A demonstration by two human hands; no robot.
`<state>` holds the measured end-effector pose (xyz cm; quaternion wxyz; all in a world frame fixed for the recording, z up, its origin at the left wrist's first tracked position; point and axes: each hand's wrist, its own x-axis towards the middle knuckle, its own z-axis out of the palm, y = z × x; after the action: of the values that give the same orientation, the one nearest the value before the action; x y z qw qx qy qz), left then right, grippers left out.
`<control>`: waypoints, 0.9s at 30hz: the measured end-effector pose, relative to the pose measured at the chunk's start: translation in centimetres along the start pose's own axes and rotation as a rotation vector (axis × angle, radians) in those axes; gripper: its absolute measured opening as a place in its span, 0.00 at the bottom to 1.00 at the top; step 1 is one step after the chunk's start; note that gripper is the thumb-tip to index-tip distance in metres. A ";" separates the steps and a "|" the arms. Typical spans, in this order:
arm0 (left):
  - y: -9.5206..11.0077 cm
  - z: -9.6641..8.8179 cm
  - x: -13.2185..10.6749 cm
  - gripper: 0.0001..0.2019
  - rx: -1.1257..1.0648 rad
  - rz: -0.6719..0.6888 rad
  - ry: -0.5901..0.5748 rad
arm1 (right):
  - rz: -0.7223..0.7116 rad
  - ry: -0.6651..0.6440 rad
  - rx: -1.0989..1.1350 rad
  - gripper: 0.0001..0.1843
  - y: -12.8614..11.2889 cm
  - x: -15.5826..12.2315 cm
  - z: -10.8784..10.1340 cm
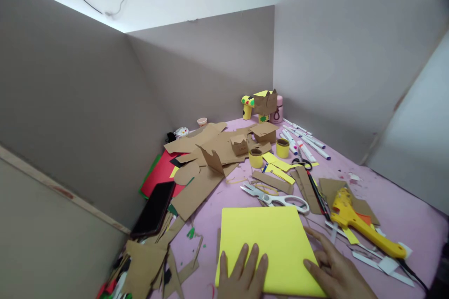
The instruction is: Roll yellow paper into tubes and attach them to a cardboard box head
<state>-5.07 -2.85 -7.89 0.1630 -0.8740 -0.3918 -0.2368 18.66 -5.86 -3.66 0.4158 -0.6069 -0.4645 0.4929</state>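
Note:
A yellow sheet [263, 229], paper or thin foam, lies flat in front of me with brown cardboard showing at its left edge. My left hand [242, 271] rests palm down on its lower part, fingers spread. At the sheet's right edge, my right hand [331, 261] holds the side, its thumb on top and its other fingers curled beside the edge. White-handled scissors [277, 200] lie just beyond the sheet. To the right of my right hand is a yellow glue gun [365, 226].
Cardboard pieces [196, 191] and a dark phone [154, 207] lie to the left. Yellow-wrapped rings [256, 158], black scissors [302, 162] and several markers [308, 142] are farther back. Grey partitions [210, 74] enclose the pink-covered table [396, 191].

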 end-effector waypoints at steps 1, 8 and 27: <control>-0.4 0.3 0.0 0.20 0.011 0.017 -0.029 | -0.022 0.015 -0.042 0.36 -0.2 -0.1 -0.3; -1.8 0.4 0.0 0.28 0.057 0.121 -0.119 | -0.331 0.176 -0.488 0.22 -2.6 2.4 -3.2; -0.3 -3.3 -0.1 0.19 0.025 0.091 0.085 | -0.151 -0.162 -0.304 0.10 -5.2 5.0 -0.7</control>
<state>-6.27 -4.28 -5.10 0.2009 -0.8779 -0.3474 -0.2613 18.93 0.15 0.39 0.3161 -0.5847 -0.6098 0.4317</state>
